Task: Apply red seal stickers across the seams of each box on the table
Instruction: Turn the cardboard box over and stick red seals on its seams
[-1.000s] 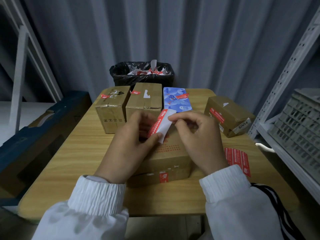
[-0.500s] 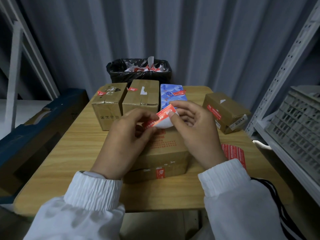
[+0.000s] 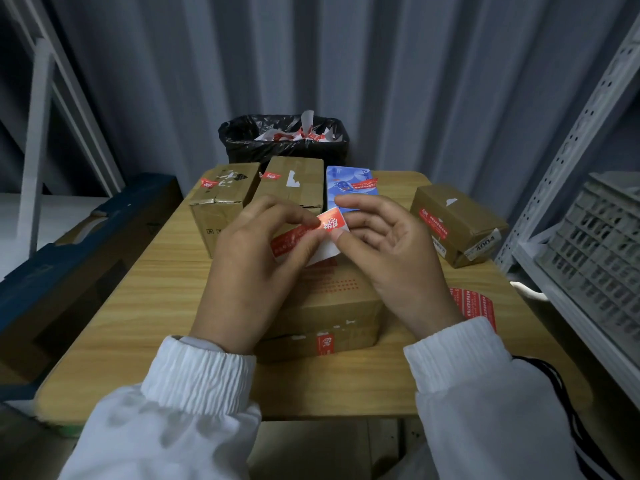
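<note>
While over front box [image 3: 332,306], red sticker [image 3: 333,221] pinched between left hand [image 3: 252,271], right hand [image 3: 398,258].

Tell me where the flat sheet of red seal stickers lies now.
In the head view, the red sticker sheet lies on the wooden table at the right, beside the large brown cardboard box, past the right hand's wrist.
</note>
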